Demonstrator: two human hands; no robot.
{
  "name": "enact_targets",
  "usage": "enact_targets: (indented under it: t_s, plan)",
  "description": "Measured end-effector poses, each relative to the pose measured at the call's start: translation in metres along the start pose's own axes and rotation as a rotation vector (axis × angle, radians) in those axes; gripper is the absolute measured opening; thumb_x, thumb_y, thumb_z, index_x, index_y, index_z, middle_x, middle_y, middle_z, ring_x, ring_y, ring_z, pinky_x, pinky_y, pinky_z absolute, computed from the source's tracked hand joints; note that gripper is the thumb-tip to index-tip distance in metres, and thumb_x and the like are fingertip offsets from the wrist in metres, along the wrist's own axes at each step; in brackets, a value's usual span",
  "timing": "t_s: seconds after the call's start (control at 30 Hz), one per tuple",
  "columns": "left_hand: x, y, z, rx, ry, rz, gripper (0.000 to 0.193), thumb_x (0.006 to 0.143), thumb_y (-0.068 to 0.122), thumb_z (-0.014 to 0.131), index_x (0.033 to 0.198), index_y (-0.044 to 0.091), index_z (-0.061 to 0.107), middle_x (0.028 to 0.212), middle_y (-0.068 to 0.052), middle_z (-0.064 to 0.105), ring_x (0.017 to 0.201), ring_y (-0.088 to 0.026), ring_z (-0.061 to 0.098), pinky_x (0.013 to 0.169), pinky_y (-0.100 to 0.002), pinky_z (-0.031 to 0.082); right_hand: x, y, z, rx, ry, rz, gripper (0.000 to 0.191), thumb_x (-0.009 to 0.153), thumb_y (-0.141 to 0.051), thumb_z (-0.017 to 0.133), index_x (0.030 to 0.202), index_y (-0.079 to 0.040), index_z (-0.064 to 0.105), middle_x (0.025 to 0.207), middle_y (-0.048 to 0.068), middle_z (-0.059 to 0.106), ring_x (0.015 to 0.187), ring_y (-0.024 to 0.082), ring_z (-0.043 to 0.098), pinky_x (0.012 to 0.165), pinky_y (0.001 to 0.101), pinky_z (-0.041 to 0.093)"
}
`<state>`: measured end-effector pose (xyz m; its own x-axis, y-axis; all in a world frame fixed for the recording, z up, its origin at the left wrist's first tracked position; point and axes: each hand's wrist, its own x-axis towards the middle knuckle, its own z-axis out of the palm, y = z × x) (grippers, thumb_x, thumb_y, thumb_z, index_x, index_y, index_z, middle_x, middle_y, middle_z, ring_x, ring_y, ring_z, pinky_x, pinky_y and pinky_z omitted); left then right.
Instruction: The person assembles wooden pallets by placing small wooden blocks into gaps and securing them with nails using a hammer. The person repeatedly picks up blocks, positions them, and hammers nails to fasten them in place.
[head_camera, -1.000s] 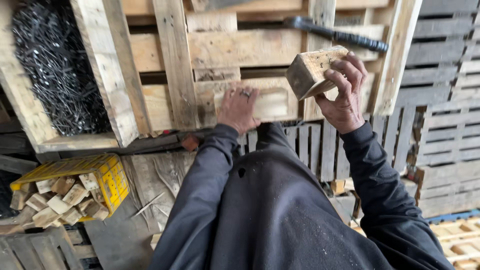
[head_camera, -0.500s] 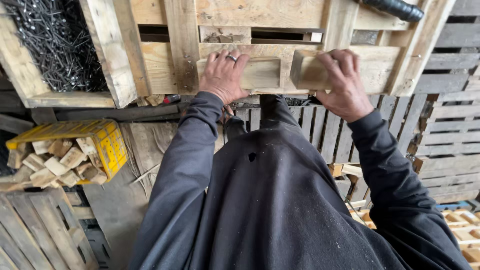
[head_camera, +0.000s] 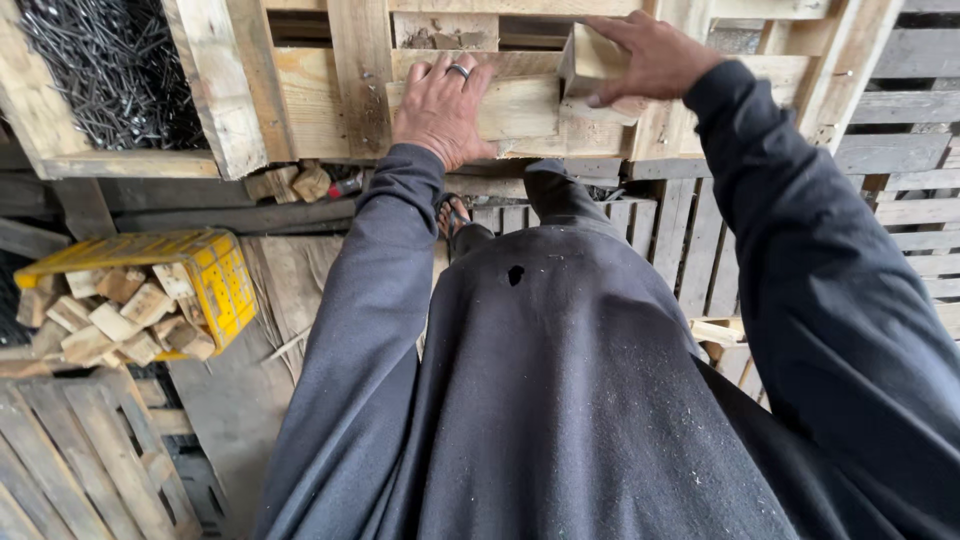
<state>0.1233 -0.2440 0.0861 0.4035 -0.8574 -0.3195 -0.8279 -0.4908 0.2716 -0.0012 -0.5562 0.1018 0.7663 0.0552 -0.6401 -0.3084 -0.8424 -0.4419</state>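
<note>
Fingers (head_camera: 668, 45) of my right hand (head_camera: 650, 60) clamp the wooden block (head_camera: 590, 62) near the pallet (head_camera: 320, 100) top edge, left hand (head_camera: 440, 105) spread flat on the board (head_camera: 520, 108); I judge it best seated square before releasing.

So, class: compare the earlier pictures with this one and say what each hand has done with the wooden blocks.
The right hand brought its wooden block down from the air onto the pallet, beside the other block, and still grips it. The left hand stayed flat on that block.
</note>
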Motion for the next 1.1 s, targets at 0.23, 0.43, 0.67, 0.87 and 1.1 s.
enact_targets:
  t_s: [0.23, 0.43, 0.67, 0.87, 1.1]
  plan:
    - [-0.003, 0.0, 0.004, -0.014, 0.099, 0.019, 0.108, 0.066, 0.081, 0.079, 0.142, 0.01, 0.05, 0.136, -0.013, 0.054, 0.128, -0.03, 0.048, 0.101, -0.05, 0.038, 0.02, 0.028, 0.006, -0.006, 0.016, -0.044, 0.118, 0.081, -0.079, 0.066, 0.167, -0.014, 0.02, 0.164, 0.026, 0.03, 0.149, 0.047, 0.03, 0.12, 0.0579, 0.027]
    - [0.001, 0.0, 0.004, 0.003, 0.047, 0.007, 0.109, 0.063, 0.076, 0.081, 0.144, 0.011, 0.047, 0.135, -0.014, 0.053, 0.128, -0.03, 0.047, 0.102, -0.051, 0.037, 0.008, 0.01, -0.001, 0.12, -0.01, 0.129, 0.113, 0.074, -0.067, 0.072, 0.169, -0.023, 0.032, 0.159, 0.019, 0.047, 0.145, 0.041, 0.046, 0.124, 0.0532, 0.034]
    - [0.0, -0.001, -0.001, -0.057, 0.039, 0.021, 0.107, 0.062, 0.065, 0.087, 0.144, 0.01, 0.047, 0.137, -0.016, 0.052, 0.129, -0.033, 0.047, 0.104, -0.052, 0.037, -0.035, -0.012, 0.057, -0.338, 0.606, -0.086, 0.101, 0.079, -0.04, 0.092, 0.162, -0.02, 0.038, 0.145, 0.016, 0.046, 0.142, 0.041, 0.041, 0.121, 0.0666, 0.029]
    - [0.002, -0.002, 0.005, -0.016, 0.204, 0.046, 0.109, 0.05, 0.068, 0.089, 0.135, 0.011, 0.05, 0.136, -0.015, 0.056, 0.128, -0.036, 0.052, 0.106, -0.059, 0.038, -0.099, -0.025, 0.142, -0.537, 0.637, -0.135, 0.084, 0.09, -0.026, 0.092, 0.158, -0.026, 0.043, 0.143, 0.015, 0.039, 0.142, 0.038, 0.033, 0.123, 0.0619, 0.026]
    - [-0.003, 0.001, 0.0, -0.05, 0.08, 0.008, 0.103, 0.062, 0.066, 0.089, 0.141, 0.011, 0.05, 0.132, -0.013, 0.056, 0.123, -0.029, 0.051, 0.103, -0.05, 0.038, -0.09, -0.013, 0.099, -0.297, 0.64, 0.014, 0.088, 0.07, -0.012, 0.087, 0.146, -0.013, 0.044, 0.138, 0.022, 0.041, 0.133, 0.04, 0.041, 0.105, 0.0581, 0.041]
